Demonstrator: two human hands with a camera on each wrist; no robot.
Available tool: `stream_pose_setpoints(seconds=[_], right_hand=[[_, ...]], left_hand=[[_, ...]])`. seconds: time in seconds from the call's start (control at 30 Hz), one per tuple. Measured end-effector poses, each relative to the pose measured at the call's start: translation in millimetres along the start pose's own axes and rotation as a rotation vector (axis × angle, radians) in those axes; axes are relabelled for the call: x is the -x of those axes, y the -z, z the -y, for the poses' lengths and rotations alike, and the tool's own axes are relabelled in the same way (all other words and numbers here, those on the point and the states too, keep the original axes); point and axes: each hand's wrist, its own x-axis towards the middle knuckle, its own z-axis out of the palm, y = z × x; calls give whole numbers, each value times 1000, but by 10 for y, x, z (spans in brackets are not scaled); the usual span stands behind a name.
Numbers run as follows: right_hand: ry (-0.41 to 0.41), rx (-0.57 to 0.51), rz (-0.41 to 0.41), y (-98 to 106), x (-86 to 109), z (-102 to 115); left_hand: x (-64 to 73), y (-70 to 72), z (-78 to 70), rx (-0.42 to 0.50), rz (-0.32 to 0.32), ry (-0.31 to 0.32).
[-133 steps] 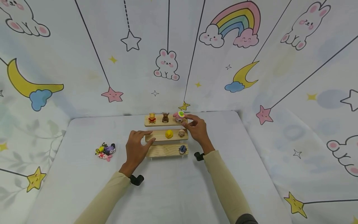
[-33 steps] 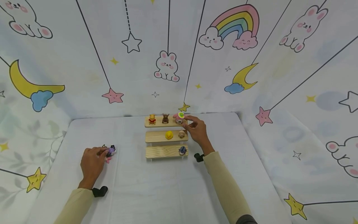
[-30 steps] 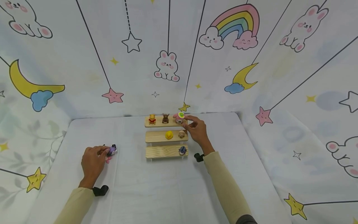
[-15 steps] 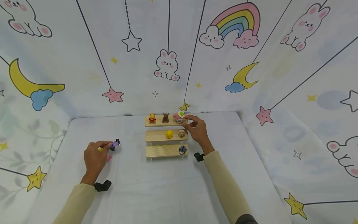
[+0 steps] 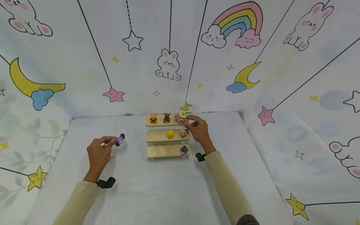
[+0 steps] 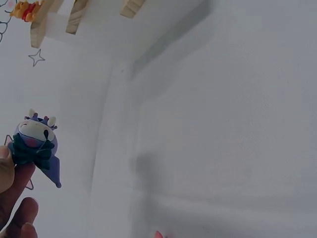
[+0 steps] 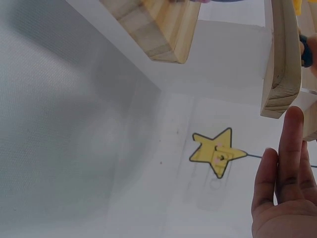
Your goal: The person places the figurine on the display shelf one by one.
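Note:
My left hand point(image 5: 99, 153) pinches a small purple cartoon figurine point(image 5: 120, 140) just above the table at left. Up close in the left wrist view, the figurine point(image 6: 35, 139) has a pale face, a dark green bow and pointed ends. Behind the hand, a pink bit of another figurine point(image 5: 111, 157) shows on the table. My right hand point(image 5: 199, 129) grips the right end of the top wooden shelf point(image 5: 159, 124), beside a pink figurine point(image 5: 180, 118) with a yellow-green and white hat. In the right wrist view, its thumb and forefinger are out of sight.
A yellow bear point(image 5: 153, 118) and a brown figurine point(image 5: 167, 117) stand on the top shelf. The middle shelf point(image 5: 156, 136) bears a yellow figurine point(image 5: 170, 134) and a beige one point(image 5: 182, 133). A blue figurine point(image 5: 184, 150) stands on the lowest shelf point(image 5: 163, 151). A patterned backdrop rises behind.
My left hand has left the middle shelf, reached the figurine pile at left and lifted the purple figurine, moving it up and to the right. My right hand stays at the top shelf's end.

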Motion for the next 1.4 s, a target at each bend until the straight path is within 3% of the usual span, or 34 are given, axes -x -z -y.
stream_pose_setpoints(seconds=[0.27,0.57,1.1,1.4], right_hand=[[-3,-1,-4,5,-4,7],[7,-38,-8,-3,4,-2],[12,-20,1,-2,-2,-34],[0,-25,10,3,0,-28]], left_hand=[[-34,-14,-112,21,7,14],[-61,-4,-260,-3,85,2],[-138,-61,-463,-34,178,-129],[-237,-86,-626,-112,185,-253]])
